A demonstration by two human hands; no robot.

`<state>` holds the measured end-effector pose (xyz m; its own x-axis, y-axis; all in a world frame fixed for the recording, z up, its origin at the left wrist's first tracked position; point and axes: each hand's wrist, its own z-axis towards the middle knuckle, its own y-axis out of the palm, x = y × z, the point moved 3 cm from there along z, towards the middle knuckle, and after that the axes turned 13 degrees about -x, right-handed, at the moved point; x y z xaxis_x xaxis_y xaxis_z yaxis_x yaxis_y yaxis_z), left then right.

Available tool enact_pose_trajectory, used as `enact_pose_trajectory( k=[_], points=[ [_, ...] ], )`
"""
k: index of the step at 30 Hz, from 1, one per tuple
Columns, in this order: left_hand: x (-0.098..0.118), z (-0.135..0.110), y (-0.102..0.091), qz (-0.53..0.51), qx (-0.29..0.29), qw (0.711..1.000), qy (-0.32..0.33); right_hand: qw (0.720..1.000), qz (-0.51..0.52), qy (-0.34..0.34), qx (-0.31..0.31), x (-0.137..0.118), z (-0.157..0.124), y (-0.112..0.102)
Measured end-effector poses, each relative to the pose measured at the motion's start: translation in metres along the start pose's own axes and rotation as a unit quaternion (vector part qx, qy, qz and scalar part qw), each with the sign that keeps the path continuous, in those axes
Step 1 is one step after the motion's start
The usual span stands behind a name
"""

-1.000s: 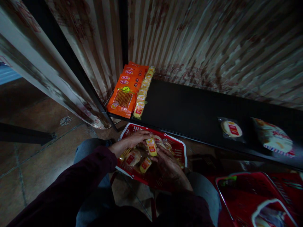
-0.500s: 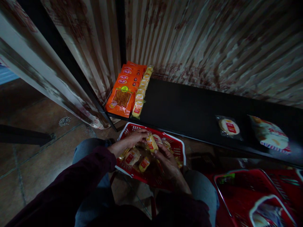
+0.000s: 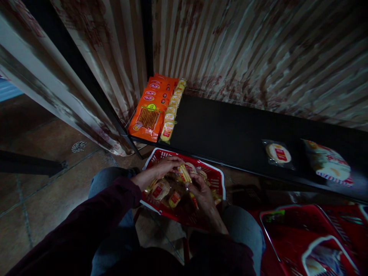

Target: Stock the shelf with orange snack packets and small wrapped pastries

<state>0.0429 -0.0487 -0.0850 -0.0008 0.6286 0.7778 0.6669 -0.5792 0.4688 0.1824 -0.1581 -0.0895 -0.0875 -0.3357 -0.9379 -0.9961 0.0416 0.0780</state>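
Observation:
Over a red shopping basket (image 3: 220,174) between my knees, both my hands grip one small packet of yellow snack sticks (image 3: 184,173) in clear wrap. My left hand (image 3: 168,165) pinches its upper left end. On its right lower side, my right hand (image 3: 202,191) holds it between thumb and fingers. In the basket below lie several wrapped snacks, among them a round pale cracker packet (image 3: 160,189) with a red label and a yellow packet (image 3: 174,199). My right hand and forearm hide part of the basket's contents.
A black shelf (image 3: 218,119) runs behind the basket. On it are orange snack bags (image 3: 149,111), a row of yellow packets (image 3: 170,115), a round cracker packet (image 3: 278,153) and a larger bag (image 3: 327,161). More red baskets (image 3: 299,230) stand at lower right; a dark post (image 3: 77,65) rises at left.
The yellow packet has turned slightly in my hands, and its sticks now show more plainly. My right hand has shifted a little; the basket and shelf goods stay in place.

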Motion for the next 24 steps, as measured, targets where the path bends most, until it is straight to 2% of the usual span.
enact_pose_trajectory(
  k=[8, 13, 24],
  points=[
    [-0.0027, 0.0013, -0.0006, -0.010, 0.001, 1.000, -0.005, 1.000, -0.005, -0.012, 0.007, 0.0064, 0.0002, -0.0025],
    [-0.0042, 0.0025, -0.0013, -0.003, 0.006, 1.000, 0.000, 1.000, 0.005, -0.009, -0.011, 0.0103, 0.0026, -0.0023],
    [-0.0037, 0.0028, -0.0014, -0.014, 0.023, 1.000, -0.003, 0.999, 0.045, 0.001, 0.000, 0.0076, 0.0011, 0.0017]
  ],
)
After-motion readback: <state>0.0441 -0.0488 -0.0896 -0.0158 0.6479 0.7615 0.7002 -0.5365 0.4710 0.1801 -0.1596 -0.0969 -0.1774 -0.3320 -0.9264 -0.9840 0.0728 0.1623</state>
